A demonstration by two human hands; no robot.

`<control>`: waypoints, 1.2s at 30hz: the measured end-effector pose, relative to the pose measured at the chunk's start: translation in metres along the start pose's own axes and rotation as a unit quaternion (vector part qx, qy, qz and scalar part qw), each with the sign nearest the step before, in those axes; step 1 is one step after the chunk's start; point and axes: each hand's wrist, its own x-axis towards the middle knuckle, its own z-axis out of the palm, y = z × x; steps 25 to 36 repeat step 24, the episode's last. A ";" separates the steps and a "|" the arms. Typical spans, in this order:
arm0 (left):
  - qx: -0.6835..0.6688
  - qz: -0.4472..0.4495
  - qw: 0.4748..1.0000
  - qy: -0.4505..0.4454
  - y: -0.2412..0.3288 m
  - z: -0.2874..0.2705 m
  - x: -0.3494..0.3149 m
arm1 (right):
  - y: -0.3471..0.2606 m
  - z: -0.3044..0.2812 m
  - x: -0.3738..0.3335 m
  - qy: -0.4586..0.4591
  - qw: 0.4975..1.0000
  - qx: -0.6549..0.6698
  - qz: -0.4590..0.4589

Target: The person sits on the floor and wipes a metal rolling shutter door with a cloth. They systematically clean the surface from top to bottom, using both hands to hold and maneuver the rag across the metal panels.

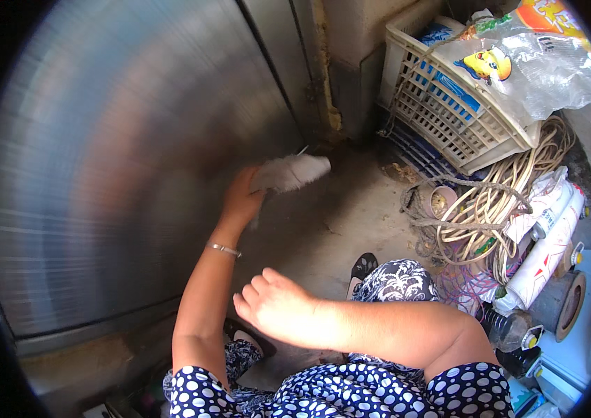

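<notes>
My left hand [242, 198] is closed around a greyish-white, cloth-like rag [292, 173], reaching forward close to a large shiny metal door or panel [135, 139]. The rag's bulk sticks out to the right of my fingers, and a small pale end hangs below them. A short thin rod shows just above the rag; what it belongs to is unclear. My right hand [274, 299] is curled into a loose fist in front of my body, with nothing visible in it. The panel's surface shows blurred, streaky reflections.
A cream plastic crate [462, 104] stands tilted at the upper right, partly under a clear printed plastic bag [546, 63]. Coiled pale cable [490, 216], a small pinkish cup [442, 200], white rolled packages [545, 247] and dark bottles [511, 329] crowd the right side. Concrete floor [330, 230] lies between.
</notes>
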 end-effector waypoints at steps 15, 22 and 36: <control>-0.337 -0.219 0.908 0.118 0.041 -0.115 -0.221 | -0.012 0.005 0.045 0.168 0.966 0.195 0.019; 0.271 0.003 0.955 0.123 0.031 -0.141 -0.277 | -0.037 0.016 0.065 0.142 0.969 0.199 -0.039; 0.270 0.037 0.960 0.067 0.028 -0.137 -0.284 | -0.041 0.021 0.065 0.111 0.967 0.221 -0.062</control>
